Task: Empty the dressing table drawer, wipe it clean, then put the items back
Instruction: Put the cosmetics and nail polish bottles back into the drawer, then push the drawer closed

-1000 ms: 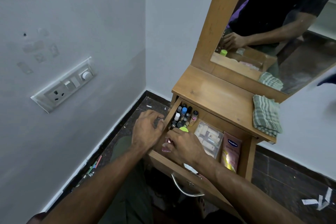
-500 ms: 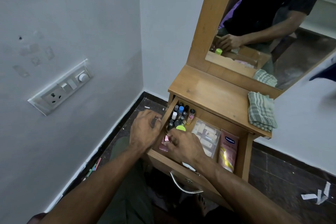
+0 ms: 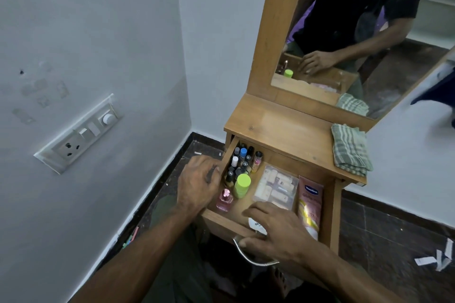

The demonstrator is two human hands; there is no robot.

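At six o'clock of the mirror, below the tabletop: dressing table drawer, pulled out toward the viewer, long axis running from twelve to six o'clock, open end facing up, metal handle at its six o'clock edge. Still full; judged to be at the very start of the emptying step.

Striped cloth: folded, lying on the tabletop at the drawer's two o'clock, untouched; wiping judged not yet begun.

Right hand: fingers spread and relaxed, resting over the drawer's front rim at five o'clock, gripping nothing.

Left hand: resting on the drawer's left wall at nine o'clock, fingers loosely curled over the edge; whether it clasps the wall cannot be told.

Lotion tube: pink, lying flat along the right wall, long axis twelve to six.

Clear pouch: flat, centre of drawer, just beside the tube.

Green-capped jar: upright, left of centre.

Pink bottle: upright, at the jar's seven o'clock, near the left hand.

Small bottles: clustered upright at the far left corner.

Next move, as judged: one hand closes on the nearest item, likely the pink bottle or jar, and lifts it to the tabletop.
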